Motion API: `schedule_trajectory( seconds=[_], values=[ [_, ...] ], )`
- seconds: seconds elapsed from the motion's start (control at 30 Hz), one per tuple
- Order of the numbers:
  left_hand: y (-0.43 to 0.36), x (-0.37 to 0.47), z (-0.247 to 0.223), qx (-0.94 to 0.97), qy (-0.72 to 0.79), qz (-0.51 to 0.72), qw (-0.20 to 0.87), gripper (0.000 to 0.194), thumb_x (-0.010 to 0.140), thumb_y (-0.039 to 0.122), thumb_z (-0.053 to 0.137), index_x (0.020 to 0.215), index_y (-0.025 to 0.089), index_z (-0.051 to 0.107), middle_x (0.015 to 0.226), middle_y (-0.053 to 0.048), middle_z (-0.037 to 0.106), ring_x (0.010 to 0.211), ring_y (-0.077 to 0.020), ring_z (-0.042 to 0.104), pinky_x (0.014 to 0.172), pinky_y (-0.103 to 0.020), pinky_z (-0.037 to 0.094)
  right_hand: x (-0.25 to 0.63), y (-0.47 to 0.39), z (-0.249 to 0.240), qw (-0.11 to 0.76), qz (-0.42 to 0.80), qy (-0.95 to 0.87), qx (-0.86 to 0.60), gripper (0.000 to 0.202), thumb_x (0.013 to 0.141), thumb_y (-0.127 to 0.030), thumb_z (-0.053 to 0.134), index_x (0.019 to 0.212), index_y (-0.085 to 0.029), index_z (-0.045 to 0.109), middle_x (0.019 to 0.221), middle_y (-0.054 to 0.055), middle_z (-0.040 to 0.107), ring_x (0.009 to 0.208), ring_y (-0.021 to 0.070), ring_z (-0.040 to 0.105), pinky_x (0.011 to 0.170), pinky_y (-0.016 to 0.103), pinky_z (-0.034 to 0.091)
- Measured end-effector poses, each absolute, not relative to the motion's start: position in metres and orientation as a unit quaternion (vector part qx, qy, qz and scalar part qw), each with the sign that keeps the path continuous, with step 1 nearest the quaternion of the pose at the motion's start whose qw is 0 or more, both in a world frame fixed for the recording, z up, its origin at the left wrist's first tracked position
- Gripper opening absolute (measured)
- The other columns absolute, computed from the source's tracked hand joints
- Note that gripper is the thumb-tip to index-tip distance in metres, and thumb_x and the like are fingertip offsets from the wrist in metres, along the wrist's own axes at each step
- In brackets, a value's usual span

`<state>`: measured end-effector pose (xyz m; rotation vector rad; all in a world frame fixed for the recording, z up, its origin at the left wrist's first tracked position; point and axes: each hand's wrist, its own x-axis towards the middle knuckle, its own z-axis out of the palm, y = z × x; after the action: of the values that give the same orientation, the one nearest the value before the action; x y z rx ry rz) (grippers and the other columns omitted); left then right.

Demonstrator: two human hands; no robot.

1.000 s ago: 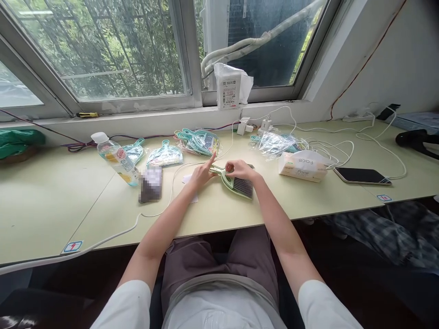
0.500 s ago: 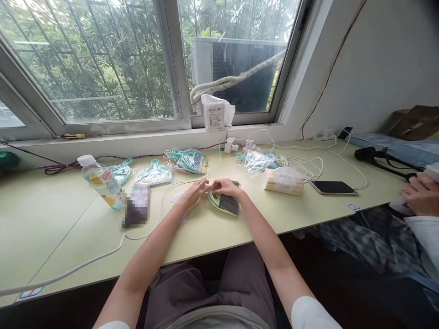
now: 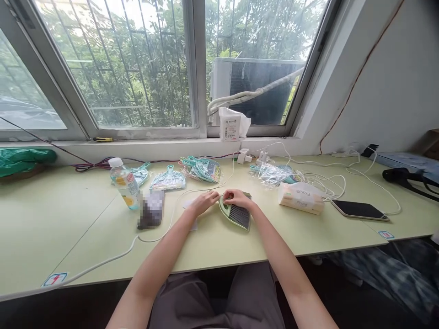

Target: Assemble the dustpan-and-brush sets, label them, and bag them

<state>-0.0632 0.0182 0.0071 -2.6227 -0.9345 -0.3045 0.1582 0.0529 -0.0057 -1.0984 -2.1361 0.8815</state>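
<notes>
A small hand brush (image 3: 240,216) with a light green back and dark grey bristles lies on the table in front of me, with a dark edge, likely of a dustpan, showing behind it. My right hand (image 3: 238,198) is closed over its green handle, thumb and fingers pinched together. My left hand (image 3: 204,202) reaches in from the left, and its fingertips are pressed together at the handle's end, close to the right fingers. What the left fingertips pinch is too small to make out. A white piece of paper (image 3: 194,225) lies partly under my left wrist.
Several plastic-wrapped brush sets (image 3: 168,179) lie along the back. A drink bottle (image 3: 125,185) and a blurred packet (image 3: 151,210) stand left. On the right are a tissue pack (image 3: 301,198), a phone (image 3: 360,210) and loose cables. A white cable (image 3: 116,250) crosses the left side.
My view has turned up and to the left, so things sit lower and further right. Both hands stay at the brush handle. The other person's hand has left the view.
</notes>
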Motion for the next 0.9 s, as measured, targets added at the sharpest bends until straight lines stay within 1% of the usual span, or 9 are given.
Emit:
schedule_trajectory(
  seconds=[0.1, 0.23, 0.4, 0.47, 0.57, 0.63, 0.7, 0.77, 0.9],
  values=[
    [0.016, -0.061, 0.009, -0.921, -0.336, -0.092, 0.176, 0.032, 0.086, 0.004, 0.043, 0.11, 0.02, 0.058, 0.105, -0.008, 0.061, 0.097, -0.0178, 0.061, 0.079, -0.028, 0.051, 0.16, 0.054, -0.007, 0.285, 0.34, -0.8, -0.403, 0.019, 0.066, -0.032, 0.074, 0.081, -0.022, 0.07, 0.077, -0.001, 0.066, 0.073, 0.0146, 0.058, 0.071, 0.026, 0.044],
    [0.013, -0.056, 0.012, -0.918, -0.321, -0.055, 0.228, 0.034, 0.086, 0.001, 0.038, 0.109, 0.017, 0.057, 0.101, -0.009, 0.06, 0.092, -0.0191, 0.061, 0.076, -0.03, 0.05, 0.162, 0.053, -0.005, 0.276, 0.351, -0.795, -0.41, 0.027, 0.065, -0.034, 0.075, 0.088, -0.022, 0.071, 0.077, 0.0, 0.064, 0.074, 0.0148, 0.058, 0.072, 0.027, 0.045],
    [0.011, -0.053, 0.013, -0.91, -0.322, -0.048, 0.255, 0.053, 0.082, -0.007, 0.033, 0.128, 0.017, 0.047, 0.107, -0.01, 0.058, 0.095, -0.0191, 0.061, 0.066, -0.028, 0.049, 0.161, 0.053, -0.005, 0.292, 0.364, -0.78, -0.417, 0.03, 0.063, -0.034, 0.077, 0.089, -0.021, 0.07, 0.076, 0.0, 0.062, 0.074, 0.0148, 0.057, 0.07, 0.027, 0.044],
    [0.013, -0.054, 0.012, -0.909, -0.327, -0.055, 0.253, 0.059, 0.08, -0.008, 0.034, 0.133, 0.017, 0.043, 0.112, -0.01, 0.058, 0.096, -0.0183, 0.062, 0.066, -0.027, 0.05, 0.161, 0.055, -0.008, 0.302, 0.381, -0.772, -0.409, 0.031, 0.063, -0.034, 0.077, 0.089, -0.02, 0.07, 0.075, -0.001, 0.06, 0.073, 0.0142, 0.055, 0.069, 0.026, 0.043],
    [0.017, -0.058, 0.01, -0.913, -0.318, -0.081, 0.244, 0.052, 0.083, -0.006, 0.037, 0.129, 0.016, 0.047, 0.12, -0.011, 0.056, 0.103, -0.019, 0.06, 0.079, -0.03, 0.051, 0.16, 0.057, -0.011, 0.314, 0.401, -0.766, -0.393, 0.033, 0.063, -0.037, 0.077, 0.089, -0.018, 0.069, 0.076, 0.0, 0.058, 0.073, 0.0136, 0.053, 0.069, 0.026, 0.042],
    [0.02, -0.061, 0.008, -0.916, -0.302, -0.111, 0.241, 0.041, 0.086, -0.001, 0.041, 0.122, 0.015, 0.052, 0.125, -0.012, 0.054, 0.113, -0.0213, 0.056, 0.092, -0.034, 0.048, 0.16, 0.058, -0.012, 0.313, 0.41, -0.766, -0.384, 0.035, 0.063, -0.039, 0.076, 0.089, -0.017, 0.069, 0.075, 0.0, 0.058, 0.072, 0.0134, 0.052, 0.069, 0.026, 0.041],
    [0.022, -0.063, 0.007, -0.917, -0.29, -0.132, 0.239, 0.037, 0.088, 0.002, 0.042, 0.12, 0.015, 0.055, 0.127, -0.013, 0.053, 0.119, -0.0232, 0.052, 0.099, -0.038, 0.044, 0.159, 0.057, -0.011, 0.314, 0.418, -0.762, -0.381, 0.036, 0.063, -0.04, 0.077, 0.089, -0.018, 0.069, 0.075, -0.001, 0.058, 0.072, 0.013, 0.051, 0.069, 0.026, 0.041],
    [0.023, -0.062, 0.006, -0.92, -0.291, -0.13, 0.226, 0.038, 0.088, 0.003, 0.042, 0.122, 0.015, 0.054, 0.123, -0.013, 0.056, 0.116, -0.0226, 0.053, 0.098, -0.037, 0.045, 0.159, 0.055, -0.009, 0.319, 0.422, -0.756, -0.385, 0.036, 0.062, -0.04, 0.077, 0.09, -0.018, 0.069, 0.077, 0.0, 0.059, 0.073, 0.013, 0.051, 0.07, 0.026, 0.04],
    [0.023, -0.058, 0.001, -0.921, -0.325, -0.084, 0.197, 0.042, 0.087, 0.001, 0.04, 0.124, 0.016, 0.053, 0.109, -0.01, 0.061, 0.099, -0.0193, 0.06, 0.083, -0.032, 0.05, 0.159, 0.051, -0.004, 0.31, 0.422, -0.758, -0.39, 0.037, 0.065, -0.043, 0.075, 0.092, -0.018, 0.069, 0.078, 0.001, 0.06, 0.074, 0.014, 0.053, 0.072, 0.027, 0.042]
  ],
)
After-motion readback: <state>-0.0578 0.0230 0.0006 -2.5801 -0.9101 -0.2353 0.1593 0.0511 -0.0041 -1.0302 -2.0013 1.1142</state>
